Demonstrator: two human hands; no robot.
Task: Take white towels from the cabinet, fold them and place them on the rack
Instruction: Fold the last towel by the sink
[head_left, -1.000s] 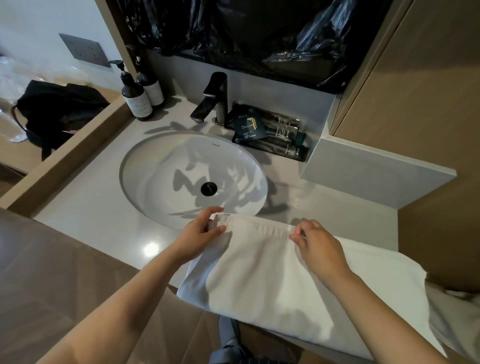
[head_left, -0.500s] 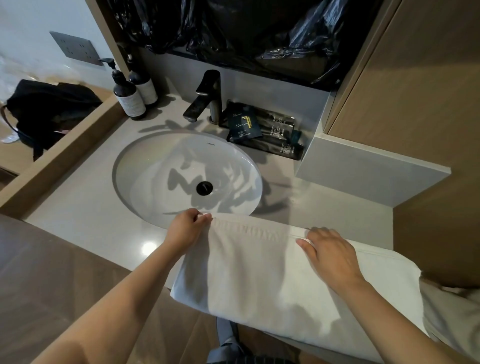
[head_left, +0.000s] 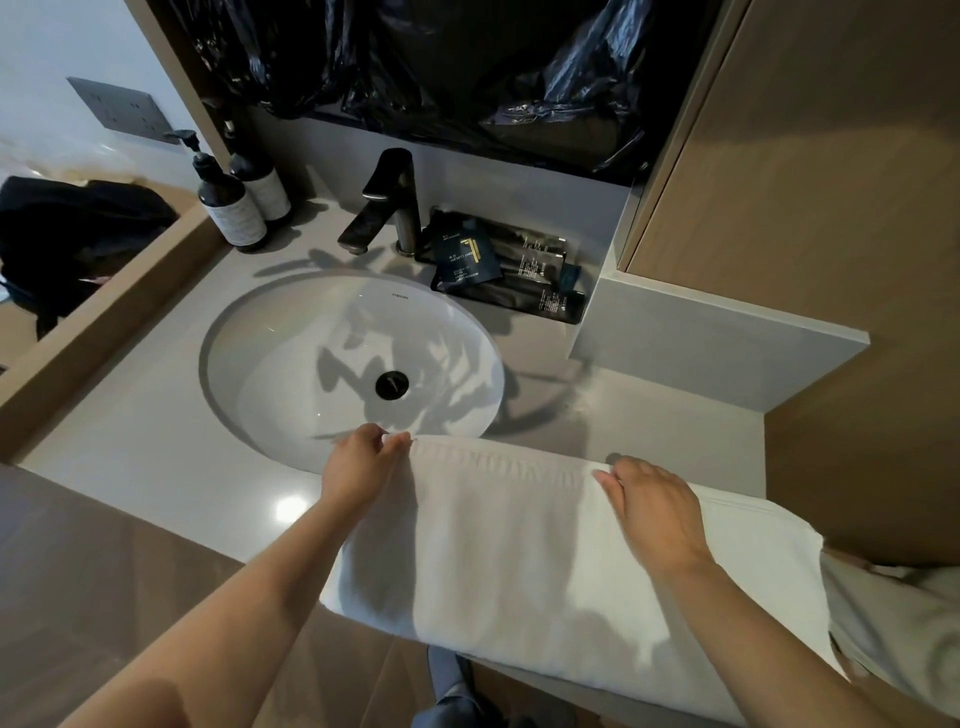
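Note:
A white towel (head_left: 519, 551), folded into a long band, lies on the grey counter (head_left: 156, 467) in front of the sink (head_left: 291, 364) and hangs over the counter's front edge. My left hand (head_left: 358, 467) pinches the towel's far left corner, at the basin's near rim. My right hand (head_left: 654, 509) lies on top of the towel near its far edge, fingers stretched forward and resting on the cloth. No rack is in view.
A black faucet (head_left: 387, 202) stands behind the basin. Two dark pump bottles (head_left: 228, 208) sit at the back left, a tray of dark toiletry packets (head_left: 509, 265) at the back right. A wooden cabinet (head_left: 831, 208) with a grey ledge (head_left: 717, 338) rises on the right.
My left hand's fingers have closed on the towel's corner. My right hand has flattened onto the cloth. The towel's far edge now lies straighter.

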